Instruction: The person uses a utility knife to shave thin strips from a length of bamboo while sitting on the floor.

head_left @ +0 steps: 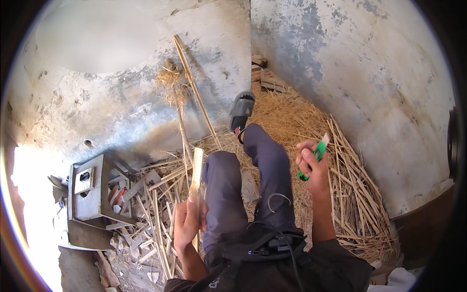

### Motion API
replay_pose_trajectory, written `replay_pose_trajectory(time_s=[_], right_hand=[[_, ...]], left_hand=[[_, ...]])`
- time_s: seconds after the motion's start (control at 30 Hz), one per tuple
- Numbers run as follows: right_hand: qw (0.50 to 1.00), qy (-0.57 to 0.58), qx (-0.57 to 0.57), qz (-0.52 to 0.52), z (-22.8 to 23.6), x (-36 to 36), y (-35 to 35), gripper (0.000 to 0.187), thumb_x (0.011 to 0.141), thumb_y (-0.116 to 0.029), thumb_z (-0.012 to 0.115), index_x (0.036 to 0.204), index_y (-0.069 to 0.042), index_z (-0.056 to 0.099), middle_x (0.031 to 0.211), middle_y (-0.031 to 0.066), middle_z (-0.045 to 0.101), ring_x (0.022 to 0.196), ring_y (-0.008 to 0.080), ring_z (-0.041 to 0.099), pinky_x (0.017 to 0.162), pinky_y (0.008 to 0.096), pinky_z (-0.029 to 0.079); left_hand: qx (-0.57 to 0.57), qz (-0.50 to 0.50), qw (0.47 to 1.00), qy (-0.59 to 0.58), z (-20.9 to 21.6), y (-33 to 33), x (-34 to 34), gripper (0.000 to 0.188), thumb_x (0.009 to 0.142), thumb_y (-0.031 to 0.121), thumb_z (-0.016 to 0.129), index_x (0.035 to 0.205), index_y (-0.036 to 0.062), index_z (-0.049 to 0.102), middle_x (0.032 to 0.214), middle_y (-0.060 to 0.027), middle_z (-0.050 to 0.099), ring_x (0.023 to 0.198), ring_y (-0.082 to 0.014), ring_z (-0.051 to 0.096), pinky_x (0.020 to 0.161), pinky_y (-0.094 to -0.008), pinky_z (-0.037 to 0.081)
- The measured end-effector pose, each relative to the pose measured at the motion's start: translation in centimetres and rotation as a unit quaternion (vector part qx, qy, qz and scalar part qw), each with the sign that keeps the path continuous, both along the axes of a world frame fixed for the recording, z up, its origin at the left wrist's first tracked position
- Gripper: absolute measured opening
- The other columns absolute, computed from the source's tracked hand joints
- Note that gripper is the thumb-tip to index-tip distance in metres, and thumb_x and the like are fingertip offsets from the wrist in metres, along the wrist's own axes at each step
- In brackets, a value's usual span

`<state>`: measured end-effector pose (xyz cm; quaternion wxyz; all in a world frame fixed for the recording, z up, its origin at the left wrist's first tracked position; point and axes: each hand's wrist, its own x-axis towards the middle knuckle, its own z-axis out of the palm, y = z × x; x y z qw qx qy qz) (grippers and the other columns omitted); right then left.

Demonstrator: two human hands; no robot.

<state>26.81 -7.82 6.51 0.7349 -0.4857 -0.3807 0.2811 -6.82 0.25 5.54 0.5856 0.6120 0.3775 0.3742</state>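
Note:
My left hand (pixel 188 220) is closed around a pale, flat strip of split cane or bamboo (pixel 198 165), upright beside my left knee. The strip's lower end shows below the hand. Out to the right, my right hand (pixel 313 168) grips a green utility knife (pixel 319 150) with its pale blade pointing up and away from me. Knife and strip are well apart. A thin curled shaving (pixel 279 200) lies on my right thigh, which is in dark trousers.
Long split sticks (pixel 357 204) are piled along the right wall, and more sticks (pixel 158 233) lie at left. A weathered wooden box (pixel 92 187) stands at far left. Two poles (pixel 197 92) lean on the back wall. Straw-like shavings (pixel 277 109) cover the floor ahead.

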Motion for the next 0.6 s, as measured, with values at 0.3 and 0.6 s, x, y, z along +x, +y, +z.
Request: replay_pose_trajectory(time_s=[0.3, 0.6], right_hand=[[0.991, -0.114, 0.04, 0.065, 7.6, 3.6, 1.1, 0.023, 0.097, -0.018, 0.06, 0.112, -0.001, 0.066, 0.066, 0.001, 0.058, 0.048, 0.0018, 0.038, 0.05, 0.021, 0.035], [0.979, -0.144, -0.008, 0.146, 6.1, 3.6, 4.2, 0.022, 0.098, -0.016, 0.061, 0.115, -0.004, 0.067, 0.077, 0.0011, 0.064, 0.067, 0.0057, 0.054, 0.061, 0.0224, 0.041]], left_hand=[[0.063, -0.018, 0.997, 0.043, 2.0, 1.4, 2.6, 0.054, 0.112, 0.036, 0.036, 0.076, 0.001, 0.057, 0.061, -0.0021, 0.051, 0.043, -0.0081, 0.049, 0.041, -0.0229, 0.037], [0.055, -0.058, 0.995, 0.059, 4.6, 3.2, 6.5, 0.048, 0.112, 0.026, 0.038, 0.078, -0.0004, 0.06, 0.055, 0.0, 0.048, 0.044, -0.0086, 0.048, 0.045, -0.0259, 0.038]])
